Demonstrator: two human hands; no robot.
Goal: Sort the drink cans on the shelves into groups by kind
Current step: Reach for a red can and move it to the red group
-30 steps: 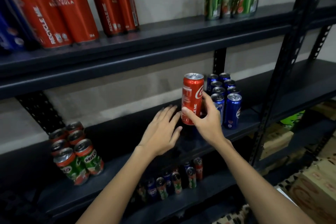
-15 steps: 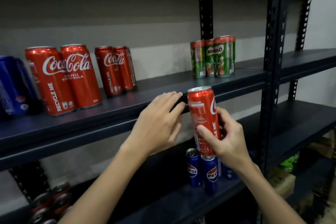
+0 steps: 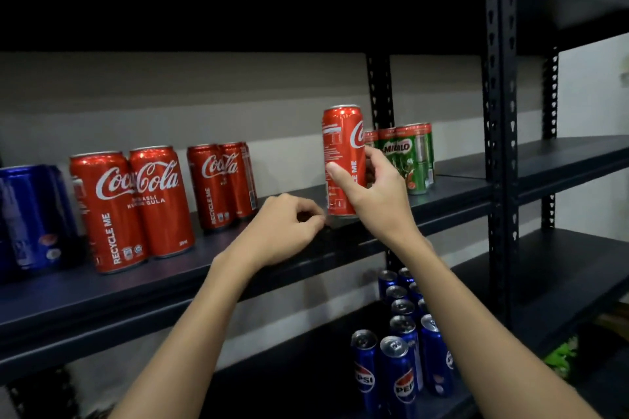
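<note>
Dark metal makes up the shelf rack (image 3: 500, 160), and its upper shelf (image 3: 190, 269) carries most of what matters now. From left to right on this shelf stand some blue cans (image 3: 32, 214), then the Coca-Cola group (image 3: 160, 201) of at least 4 red cans, then a wide bare stretch, then the Milo cans (image 3: 408, 156) near the post. On the shelf below stands a tidy block of Pepsi cans (image 3: 401, 350).

The right hand (image 3: 374, 190) holds 1 red Coca-Cola can (image 3: 342, 153) upright; the thumb lies across its front and the fingers (image 3: 371, 155) wrap behind it. The can's base seems to be just at the shelf, close beside the Milo cans and well apart from the red group. The left hand (image 3: 286, 228) rests at the shelf edge with fingers loosely curled, and it holds nothing.

In my judgement the step is to bring this can to its own kind. It is better to carry it left, keeping it upright, and set it just beside the rear red cans. The grip should open only when the base sits flat on the shelf.
</note>
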